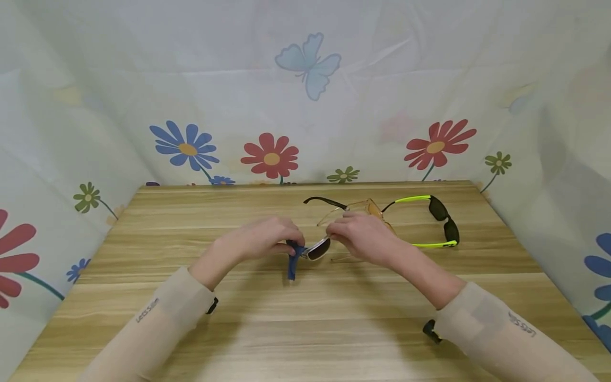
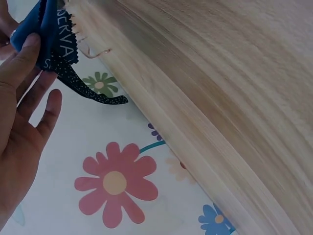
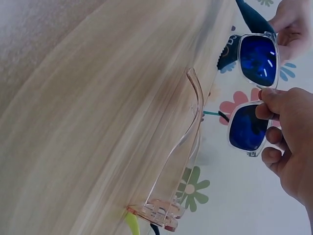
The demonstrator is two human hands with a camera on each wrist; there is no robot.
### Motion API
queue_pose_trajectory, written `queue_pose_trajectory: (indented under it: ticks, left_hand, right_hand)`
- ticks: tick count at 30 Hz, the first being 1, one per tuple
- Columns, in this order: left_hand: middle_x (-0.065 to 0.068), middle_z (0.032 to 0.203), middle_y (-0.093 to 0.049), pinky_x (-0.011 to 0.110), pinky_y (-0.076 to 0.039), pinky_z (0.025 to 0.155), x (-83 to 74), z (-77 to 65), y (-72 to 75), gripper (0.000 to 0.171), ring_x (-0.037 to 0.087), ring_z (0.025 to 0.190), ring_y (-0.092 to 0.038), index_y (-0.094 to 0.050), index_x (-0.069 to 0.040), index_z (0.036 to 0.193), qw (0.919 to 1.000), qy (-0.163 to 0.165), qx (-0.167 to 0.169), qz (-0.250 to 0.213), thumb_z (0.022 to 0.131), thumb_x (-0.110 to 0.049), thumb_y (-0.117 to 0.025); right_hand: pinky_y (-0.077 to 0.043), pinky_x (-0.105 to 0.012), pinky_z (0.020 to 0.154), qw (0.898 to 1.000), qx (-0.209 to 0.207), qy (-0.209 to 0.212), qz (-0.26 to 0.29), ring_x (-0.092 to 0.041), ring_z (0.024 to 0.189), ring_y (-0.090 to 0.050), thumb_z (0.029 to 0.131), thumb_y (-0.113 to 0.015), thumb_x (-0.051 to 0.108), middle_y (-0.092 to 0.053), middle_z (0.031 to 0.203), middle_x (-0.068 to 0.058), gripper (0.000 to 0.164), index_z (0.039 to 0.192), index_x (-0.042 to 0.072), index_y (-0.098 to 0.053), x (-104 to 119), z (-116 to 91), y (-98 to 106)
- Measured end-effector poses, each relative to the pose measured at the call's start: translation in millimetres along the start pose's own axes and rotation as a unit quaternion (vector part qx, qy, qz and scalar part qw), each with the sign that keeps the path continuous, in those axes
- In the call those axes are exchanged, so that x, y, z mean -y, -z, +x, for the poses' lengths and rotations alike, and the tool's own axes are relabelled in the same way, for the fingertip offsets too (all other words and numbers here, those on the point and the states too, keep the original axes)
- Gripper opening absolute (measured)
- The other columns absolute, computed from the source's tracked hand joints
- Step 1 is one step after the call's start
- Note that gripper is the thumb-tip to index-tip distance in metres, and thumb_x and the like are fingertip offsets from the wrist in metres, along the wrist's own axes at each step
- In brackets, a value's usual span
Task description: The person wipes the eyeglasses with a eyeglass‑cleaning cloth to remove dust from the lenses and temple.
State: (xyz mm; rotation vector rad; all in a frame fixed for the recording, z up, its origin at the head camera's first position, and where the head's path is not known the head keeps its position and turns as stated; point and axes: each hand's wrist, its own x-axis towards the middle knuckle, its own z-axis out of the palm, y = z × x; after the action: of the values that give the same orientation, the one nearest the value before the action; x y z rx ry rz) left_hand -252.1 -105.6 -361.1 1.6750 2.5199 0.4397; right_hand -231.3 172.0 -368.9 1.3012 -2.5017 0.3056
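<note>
My right hand (image 1: 365, 239) pinches a pair of sunglasses (image 3: 258, 61) at the bridge, between thumb and fingers. They have a clear frame and dark lenses that look mirrored blue in the right wrist view. At the left end of the frame, my left hand (image 1: 267, 237) pinches a folded dark blue cloth (image 2: 61, 39) with pale lettering and a zigzag edge. The cloth lies against the hinge side, and part of it hangs down. A dark speckled temple (image 2: 93, 93) sticks out beside the cloth in the left wrist view. The other temple (image 1: 324, 200), black, points away from me.
Behind my right hand lie amber-tinted glasses (image 1: 374, 209) with thin clear temples, partly hidden by it. To their right are black sunglasses (image 1: 438, 208) with neon yellow temples. A wooden table (image 1: 191, 329) meets a flower-printed curtain (image 1: 229, 95) at the back.
</note>
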Motion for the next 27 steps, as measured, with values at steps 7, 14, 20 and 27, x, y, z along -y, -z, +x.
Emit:
queue_pose_trajectory:
  ticks: [7, 14, 20, 27]
  left_hand:
    - [-0.004, 0.097, -0.07, 0.03, -0.052, 0.089, 2.1, -2.7, -0.7, 0.01, 0.012, 0.092, -0.061, -0.074, -0.01, 0.104, 0.9999, 0.015, 0.009, -0.003, 0.094, -0.009, -0.076]
    - [-0.003, 0.098, -0.071, 0.031, -0.053, 0.089, 7.9, -7.9, -3.3, 0.011, 0.014, 0.092, -0.062, -0.075, -0.009, 0.104, 0.9998, 0.016, 0.005, 0.004, 0.093, -0.009, -0.077]
    - [-0.002, 0.098, -0.071, 0.032, -0.054, 0.089, 14.0, -13.2, -3.5, 0.012, 0.015, 0.093, -0.063, -0.075, -0.008, 0.104, 0.9996, 0.029, -0.001, -0.001, 0.092, -0.009, -0.078]
    - [0.0, 0.097, -0.072, 0.033, -0.054, 0.088, 19.3, -20.3, -2.8, 0.013, 0.015, 0.091, -0.064, -0.075, -0.007, 0.103, 0.9991, 0.036, -0.012, -0.016, 0.09, -0.007, -0.079]
  right_hand:
    - [-0.051, -0.03, 0.064, 1.0, 0.004, 0.003, 0.022, -0.013, 0.077, -0.058, 0.097, -0.073, 0.013, -0.07, 0.094, 0.006, 0.007, 0.103, 0.015, -0.075, -4.8, -3.9, 1.5]
    - [-0.05, -0.029, 0.063, 0.999, 0.001, 0.019, 0.033, -0.011, 0.077, -0.055, 0.096, -0.074, 0.014, -0.071, 0.095, 0.009, 0.007, 0.102, 0.017, -0.075, -6.8, -6.8, 2.8]
    - [-0.049, -0.03, 0.065, 0.999, -0.009, 0.029, 0.045, -0.01, 0.079, -0.054, 0.094, -0.075, 0.011, -0.071, 0.096, 0.011, 0.01, 0.102, 0.018, -0.075, -10.5, -11.2, 4.7]
    - [-0.051, -0.031, 0.07, 0.996, 0.025, 0.034, 0.072, -0.011, 0.084, -0.057, 0.097, -0.073, 0.011, -0.073, 0.098, 0.007, 0.01, 0.106, 0.015, -0.076, -15.2, -14.4, 10.2]
